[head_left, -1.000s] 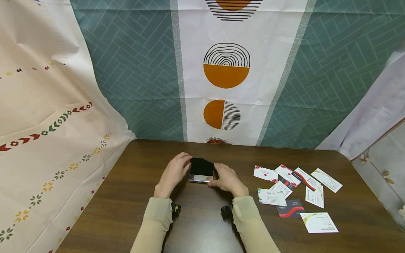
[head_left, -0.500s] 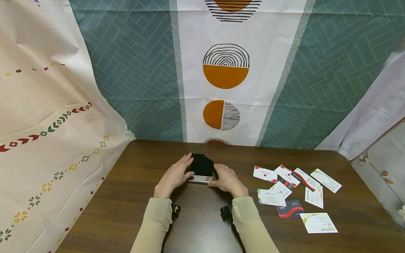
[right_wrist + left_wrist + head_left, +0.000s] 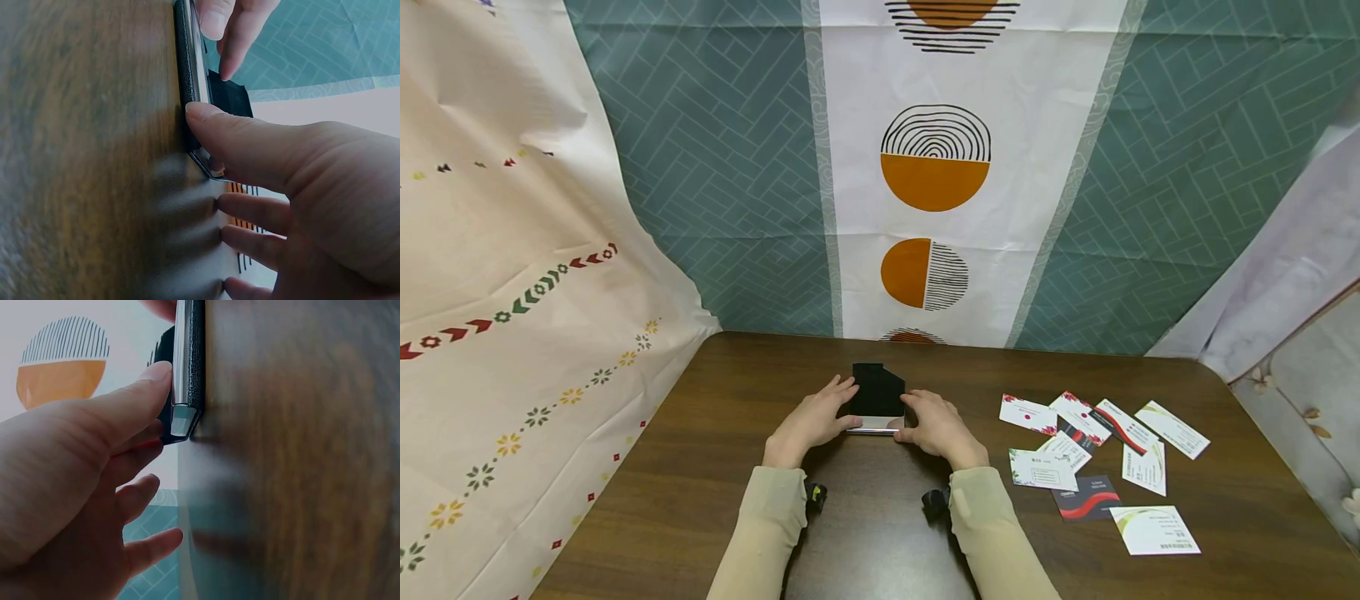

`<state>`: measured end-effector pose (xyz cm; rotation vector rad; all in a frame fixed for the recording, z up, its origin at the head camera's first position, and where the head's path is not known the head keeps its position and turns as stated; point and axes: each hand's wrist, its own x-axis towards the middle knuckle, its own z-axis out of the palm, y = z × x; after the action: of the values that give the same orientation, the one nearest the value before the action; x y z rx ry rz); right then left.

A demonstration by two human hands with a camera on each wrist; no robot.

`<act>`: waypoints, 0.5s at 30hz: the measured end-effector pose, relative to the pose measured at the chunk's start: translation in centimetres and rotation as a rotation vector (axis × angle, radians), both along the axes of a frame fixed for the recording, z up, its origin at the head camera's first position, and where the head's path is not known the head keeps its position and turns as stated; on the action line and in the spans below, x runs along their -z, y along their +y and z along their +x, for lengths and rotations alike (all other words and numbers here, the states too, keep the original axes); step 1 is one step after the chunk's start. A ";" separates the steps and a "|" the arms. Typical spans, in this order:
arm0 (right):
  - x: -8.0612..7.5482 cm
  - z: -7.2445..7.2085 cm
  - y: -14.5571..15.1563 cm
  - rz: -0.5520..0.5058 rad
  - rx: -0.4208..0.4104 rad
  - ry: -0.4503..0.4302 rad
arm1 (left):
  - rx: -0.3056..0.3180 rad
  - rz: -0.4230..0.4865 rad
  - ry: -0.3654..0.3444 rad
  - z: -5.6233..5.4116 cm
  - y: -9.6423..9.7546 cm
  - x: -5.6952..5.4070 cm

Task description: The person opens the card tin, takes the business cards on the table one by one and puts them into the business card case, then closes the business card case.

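Observation:
A small card case (image 3: 874, 423), with a shiny metal front and a black textured outside, lies on the brown table in the head view. Its black flap (image 3: 880, 390) stands open toward the back, one corner slanted. My left hand (image 3: 810, 421) holds the case's left end, thumb on the metal edge and fingers round the side. On the right end, my right hand (image 3: 940, 425) grips the case with its thumb at the front edge. In the left wrist view the metal rim (image 3: 181, 356) shows beside my left thumb. The right wrist view shows the black underside (image 3: 185, 69) against the table.
Several business cards lie scattered and partly overlapping at the right, among them a white one (image 3: 1156, 531) near the front and a dark grey one with a red wave (image 3: 1086, 500). A patterned curtain (image 3: 752, 167) hangs behind the table (image 3: 647, 500).
The black flap has swung farther open toward the back. My left hand has moved from the flap's upper left corner down to the case's left end. My right hand stays nearly in place.

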<state>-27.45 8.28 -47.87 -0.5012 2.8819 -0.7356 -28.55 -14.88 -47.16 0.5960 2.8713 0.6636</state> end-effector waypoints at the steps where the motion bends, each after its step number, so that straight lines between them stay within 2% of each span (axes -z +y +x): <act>1: 0.0 0.0 0.0 -0.001 -0.001 0.001 | 0.000 -0.001 -0.008 0.0 0.0 0.0; 9: 0.2 0.0 0.1 -0.014 -0.008 -0.001 | 0.028 -0.035 -0.021 -0.2 -0.2 0.1; 15: 0.2 0.0 0.1 -0.011 -0.009 0.002 | 0.024 -0.050 -0.040 -0.5 0.1 0.1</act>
<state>-27.46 8.43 -48.07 -0.5160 2.8771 -0.7499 -29.09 -14.73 -47.27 0.6027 2.8299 0.5911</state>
